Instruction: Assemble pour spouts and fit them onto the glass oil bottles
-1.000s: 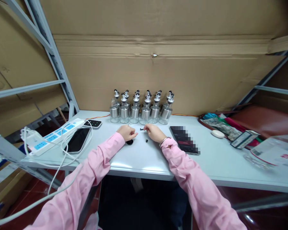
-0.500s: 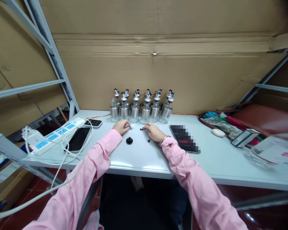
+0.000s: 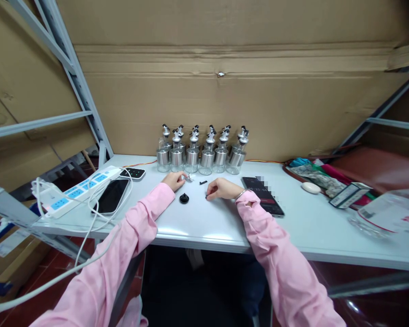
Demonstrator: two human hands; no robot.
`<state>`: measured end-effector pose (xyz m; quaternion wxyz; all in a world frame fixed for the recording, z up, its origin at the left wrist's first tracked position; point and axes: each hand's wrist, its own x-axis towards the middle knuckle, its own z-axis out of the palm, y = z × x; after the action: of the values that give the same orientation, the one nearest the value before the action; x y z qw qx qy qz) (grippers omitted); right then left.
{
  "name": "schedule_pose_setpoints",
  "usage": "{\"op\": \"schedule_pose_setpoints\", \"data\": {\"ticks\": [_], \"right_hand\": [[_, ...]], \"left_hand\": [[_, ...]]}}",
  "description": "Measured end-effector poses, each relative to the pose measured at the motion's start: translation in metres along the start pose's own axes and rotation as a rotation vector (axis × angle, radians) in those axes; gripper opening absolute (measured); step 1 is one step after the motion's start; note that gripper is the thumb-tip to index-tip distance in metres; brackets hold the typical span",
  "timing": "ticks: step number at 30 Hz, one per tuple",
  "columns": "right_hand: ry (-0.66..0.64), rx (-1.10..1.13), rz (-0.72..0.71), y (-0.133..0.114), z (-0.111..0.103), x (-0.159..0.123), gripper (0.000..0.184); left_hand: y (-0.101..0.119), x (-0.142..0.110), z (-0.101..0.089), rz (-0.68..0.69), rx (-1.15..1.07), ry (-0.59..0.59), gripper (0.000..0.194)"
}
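Left hand (image 3: 175, 180) has its grip pinched on a silvery piece (image 3: 190, 177), right hand (image 3: 222, 189) on a tiny black bit (image 3: 206, 197), with the black stick (image 3: 203, 182) and round black part (image 3: 184, 198) on the tabletop (image 3: 197, 222) between the arms, probably just to keep everything reachable tbh.

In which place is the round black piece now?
In the head view, the round black piece lies on the table left of centre, just below and to the right of the left hand.
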<state>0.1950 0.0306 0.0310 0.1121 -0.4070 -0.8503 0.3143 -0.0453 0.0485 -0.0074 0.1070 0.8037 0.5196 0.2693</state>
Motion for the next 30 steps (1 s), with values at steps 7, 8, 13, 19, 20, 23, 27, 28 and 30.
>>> {"op": "schedule_pose_setpoints", "data": {"ticks": [7, 8, 13, 19, 20, 23, 27, 28, 30], "right_hand": [[0.141, -0.076, -0.057, -0.004, 0.004, 0.001, 0.015], [0.165, -0.061, -0.076, -0.006, 0.007, 0.002, 0.02], [0.146, -0.047, -0.195, -0.019, 0.024, 0.009, 0.03], [0.101, -0.013, -0.286, -0.028, 0.037, 0.015, 0.02], [0.088, 0.002, -0.288, -0.029, 0.038, 0.016, 0.017], [0.087, 0.051, -0.259, -0.028, 0.038, 0.015, 0.008], [0.153, 0.174, -0.19, -0.021, 0.028, 0.009, 0.007], [0.167, 0.181, -0.173, -0.019, 0.025, 0.008, 0.008], [0.188, 0.119, -0.133, -0.016, 0.018, 0.005, 0.009]], "left_hand": [[0.004, -0.001, -0.007, 0.021, 0.008, 0.0, 0.02], [0.006, -0.002, -0.007, 0.024, 0.009, 0.005, 0.02], [0.012, -0.004, -0.004, 0.052, 0.003, -0.026, 0.018], [0.013, -0.003, 0.001, 0.053, -0.002, -0.046, 0.017], [0.013, -0.003, 0.001, 0.053, -0.002, -0.048, 0.017], [0.013, -0.003, 0.001, 0.053, 0.0, -0.051, 0.017], [0.012, -0.002, -0.002, 0.047, 0.005, -0.045, 0.019], [0.012, -0.002, -0.003, 0.045, 0.007, -0.044, 0.019], [0.012, -0.002, -0.003, 0.044, 0.008, -0.047, 0.019]]}}
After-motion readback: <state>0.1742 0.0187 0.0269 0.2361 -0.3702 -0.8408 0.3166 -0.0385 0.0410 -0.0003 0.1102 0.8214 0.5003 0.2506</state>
